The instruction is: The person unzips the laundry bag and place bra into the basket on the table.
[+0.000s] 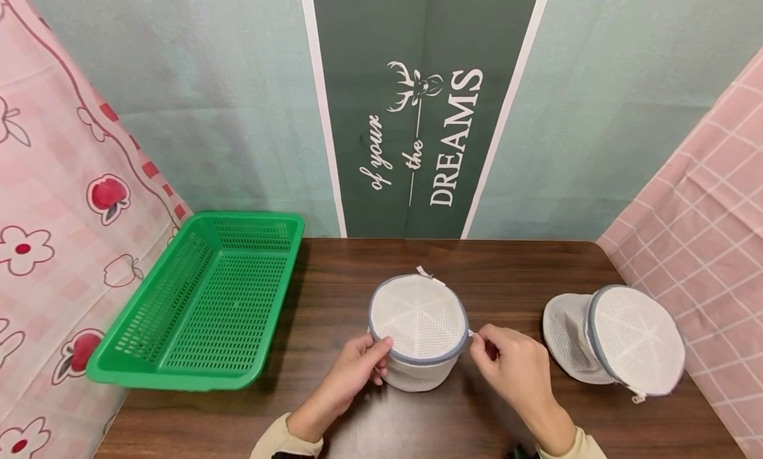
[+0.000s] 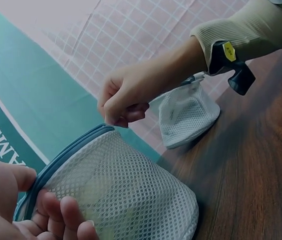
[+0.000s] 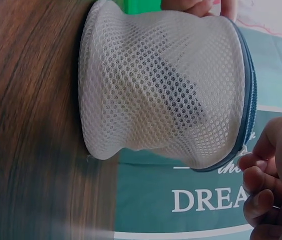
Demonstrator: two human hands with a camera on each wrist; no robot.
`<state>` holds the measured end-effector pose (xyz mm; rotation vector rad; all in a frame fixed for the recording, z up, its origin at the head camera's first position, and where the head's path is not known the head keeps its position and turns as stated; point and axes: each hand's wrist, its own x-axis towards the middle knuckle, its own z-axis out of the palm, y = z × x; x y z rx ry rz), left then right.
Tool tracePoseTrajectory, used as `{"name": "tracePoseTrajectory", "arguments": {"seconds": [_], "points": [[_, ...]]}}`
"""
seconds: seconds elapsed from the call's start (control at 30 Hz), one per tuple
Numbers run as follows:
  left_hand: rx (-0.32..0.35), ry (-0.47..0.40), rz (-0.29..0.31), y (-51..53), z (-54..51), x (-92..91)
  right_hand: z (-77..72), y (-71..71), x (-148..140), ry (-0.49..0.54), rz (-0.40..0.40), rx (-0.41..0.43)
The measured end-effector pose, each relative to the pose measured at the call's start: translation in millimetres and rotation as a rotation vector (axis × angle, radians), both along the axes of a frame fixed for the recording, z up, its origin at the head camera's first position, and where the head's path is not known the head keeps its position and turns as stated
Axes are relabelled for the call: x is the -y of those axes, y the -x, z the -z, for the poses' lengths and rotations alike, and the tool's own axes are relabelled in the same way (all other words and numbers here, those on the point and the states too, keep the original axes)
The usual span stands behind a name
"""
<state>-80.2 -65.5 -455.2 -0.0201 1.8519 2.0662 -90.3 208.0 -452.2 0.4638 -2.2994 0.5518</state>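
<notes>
A round white mesh bag [image 1: 418,316] with a blue-grey zipper rim stands on the table, its lid lying over the top. My left hand [image 1: 357,367] grips the rim at its left front, thumb on top and fingers against the mesh side. At the right of the rim, my right hand [image 1: 517,366] pinches the small zipper pull [image 1: 471,333] between thumb and index finger. In the right wrist view, something dark shows through the mesh [image 3: 155,85]; what it is, I cannot tell.
A green perforated basket [image 1: 223,313] is on the left of the table. Another white mesh bag [image 1: 640,340], partly collapsed and tilted, lies at the right. Printed cloths hang behind and at both sides.
</notes>
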Motion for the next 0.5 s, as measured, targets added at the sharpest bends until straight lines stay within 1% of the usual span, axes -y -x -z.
{"name": "tracePoseTrajectory", "arguments": {"seconds": [0.17, 0.33, 0.5], "points": [[-0.008, -0.012, -0.052, 2.9, -0.2, 0.6, -2.0, -4.6, 3.5, 0.013, -0.019, 0.021], [-0.022, -0.028, -0.086, 5.9, 1.0, 0.9, -2.8, -7.9, 5.9, 0.017, -0.034, 0.032], [-0.031, -0.034, -0.120, 8.1, 2.1, 1.1, -3.2, -10.7, 8.8, 0.028, -0.068, 0.035]]}}
